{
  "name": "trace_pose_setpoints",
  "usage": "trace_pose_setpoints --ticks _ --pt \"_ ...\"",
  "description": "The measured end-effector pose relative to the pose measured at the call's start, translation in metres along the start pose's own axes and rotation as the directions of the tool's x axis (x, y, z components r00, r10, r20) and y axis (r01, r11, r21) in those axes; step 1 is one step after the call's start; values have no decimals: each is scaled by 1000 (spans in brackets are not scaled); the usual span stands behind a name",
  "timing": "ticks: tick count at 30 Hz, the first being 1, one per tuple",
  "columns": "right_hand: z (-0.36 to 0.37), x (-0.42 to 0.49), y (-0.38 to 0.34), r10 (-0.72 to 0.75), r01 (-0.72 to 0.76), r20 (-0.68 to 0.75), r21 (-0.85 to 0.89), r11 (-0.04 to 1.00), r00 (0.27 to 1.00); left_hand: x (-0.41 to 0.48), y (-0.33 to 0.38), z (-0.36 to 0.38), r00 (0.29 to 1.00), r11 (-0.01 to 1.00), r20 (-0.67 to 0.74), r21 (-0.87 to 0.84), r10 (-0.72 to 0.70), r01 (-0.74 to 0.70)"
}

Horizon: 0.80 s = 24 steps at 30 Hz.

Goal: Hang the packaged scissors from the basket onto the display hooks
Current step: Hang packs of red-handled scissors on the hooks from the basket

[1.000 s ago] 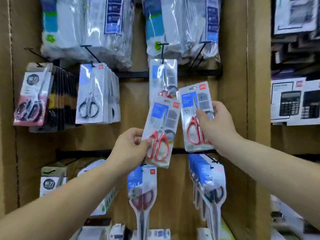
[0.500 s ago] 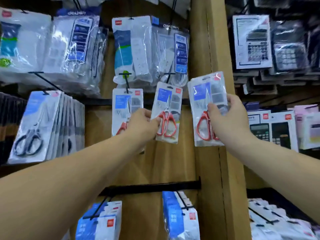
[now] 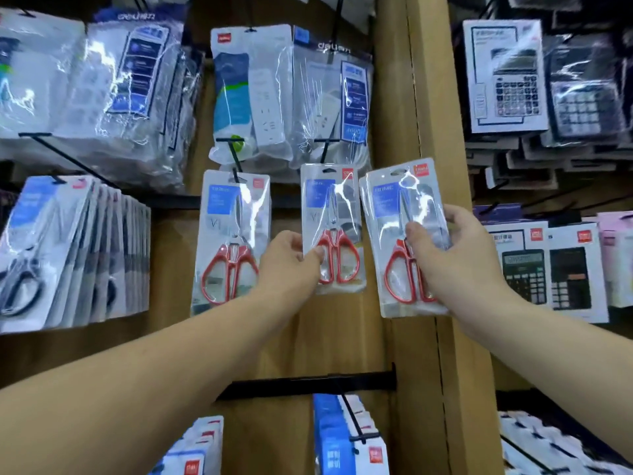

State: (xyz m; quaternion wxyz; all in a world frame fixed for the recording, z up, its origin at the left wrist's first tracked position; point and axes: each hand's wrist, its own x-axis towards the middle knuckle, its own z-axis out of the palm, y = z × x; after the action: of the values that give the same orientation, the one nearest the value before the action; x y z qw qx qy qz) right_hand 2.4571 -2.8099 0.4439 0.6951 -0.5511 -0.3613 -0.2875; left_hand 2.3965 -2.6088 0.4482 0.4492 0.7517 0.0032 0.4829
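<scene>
Wooden board [image 3: 342, 337] with black hooks. From left: one stack of black-handled packs [image 3: 68, 252], then three red-handled scissor packs, each upright, blades up, handles down. Pack one [image 3: 233, 207], marked "V1", hangs on a hook [image 3: 234, 159]. My left hand [image 3: 291, 265] pinches pack two [image 3: 330, 207] beneath a second hook [image 3: 325, 145]; whether it is threaded I cannot tell. My right hand [image 3: 459, 265], apart from the left, grips pack three [image 3: 394, 214], unhung. Two boxed calculators [image 3: 524, 269] follow.

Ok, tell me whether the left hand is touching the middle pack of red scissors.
Touching. The head view shows the left hand pinching the middle pack at its lower left edge, thumb on its front.
</scene>
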Motion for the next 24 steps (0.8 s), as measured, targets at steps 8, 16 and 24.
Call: trace_pose_setpoints --ticks 8,16,24 --pt "-2 -2 -2 49 -49 -1 32 998 999 10 1 -11 999 1000 -52 27 -9 10" --pt "13 -7 -4 113 -115 20 142 983 993 -9 9 -17 985 920 -51 366 168 -138" --pt "58 -4 -16 246 -245 33 277 929 969 -44 24 -10 967 975 195 115 164 -189"
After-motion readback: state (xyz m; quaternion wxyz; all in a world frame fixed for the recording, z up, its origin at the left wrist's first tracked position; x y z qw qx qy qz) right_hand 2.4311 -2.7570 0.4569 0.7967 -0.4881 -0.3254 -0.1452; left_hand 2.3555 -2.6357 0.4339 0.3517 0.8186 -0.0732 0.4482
